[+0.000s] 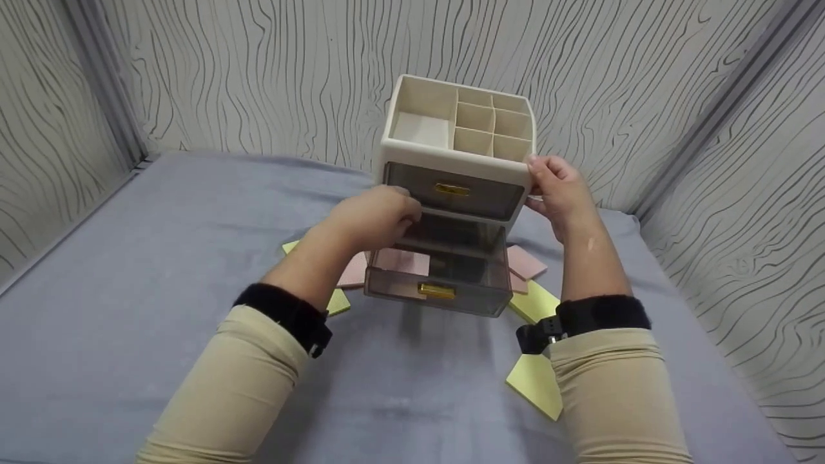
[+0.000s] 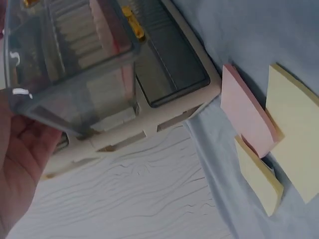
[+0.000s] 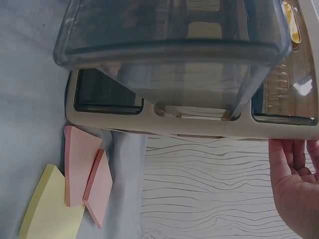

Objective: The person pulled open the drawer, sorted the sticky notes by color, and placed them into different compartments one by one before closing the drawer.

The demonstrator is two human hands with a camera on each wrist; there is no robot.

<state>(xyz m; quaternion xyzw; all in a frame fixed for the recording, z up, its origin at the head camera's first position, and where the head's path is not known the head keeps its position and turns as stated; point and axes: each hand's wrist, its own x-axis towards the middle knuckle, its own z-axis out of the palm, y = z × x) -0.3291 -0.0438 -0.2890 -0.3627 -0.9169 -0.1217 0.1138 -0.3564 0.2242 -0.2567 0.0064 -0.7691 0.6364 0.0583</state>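
A cream desktop drawer organizer (image 1: pixel 457 152) with smoky see-through drawers and gold handles stands in the middle of the head view. Its middle drawer (image 1: pixel 464 299) is pulled out, with a pink sticky note pad (image 1: pixel 412 263) inside. Over the left side of that drawer, below the top drawer (image 1: pixel 477 200), is my left hand (image 1: pixel 377 216), its fingers bent. In the left wrist view the drawer (image 2: pixel 75 94) partly hides the fingertips, so what they touch is unclear. My right hand (image 1: pixel 562 193) grips the organizer's upper right edge; the right wrist view shows fingers (image 3: pixel 280 162) against its side.
Pink pads (image 1: pixel 525 262) and yellow pads (image 1: pixel 537 385) lie to the right on the blue-grey cloth (image 1: pixel 161 348). More pink (image 1: pixel 353 270) and yellow pads (image 1: pixel 338 303) lie on the left. A wood-grain-patterned wall (image 1: pixel 258 77) stands behind.
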